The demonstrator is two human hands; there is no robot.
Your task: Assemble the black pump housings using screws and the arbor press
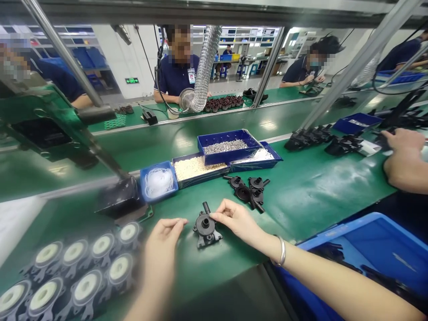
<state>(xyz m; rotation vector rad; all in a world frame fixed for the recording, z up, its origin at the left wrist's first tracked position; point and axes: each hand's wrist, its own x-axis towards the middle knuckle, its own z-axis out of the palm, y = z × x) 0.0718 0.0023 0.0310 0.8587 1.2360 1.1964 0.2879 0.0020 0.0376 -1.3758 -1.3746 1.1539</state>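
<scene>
A black plastic pump housing (204,225) with a round cover, a central spout and a side pipe lies on the green bench in front of me. My right hand (236,219), with a metal bangle at its wrist, pinches the housing's upper right edge near the pipe. Just left of the housing, apart from it, is my left hand (167,232). Its thumb and fingertips are pressed together, and whatever they may hold is too small to make out. Several similar black pump covers (249,189) lie grouped behind my right hand.
Blue trays hold white rings (158,180), cream-coloured small parts (197,168) and metal screws (225,146). Black parts with pale rings (87,285) stand in rows at left. A blue bin (374,240) is at right. A co-worker's hand (406,142) reaches in at far right.
</scene>
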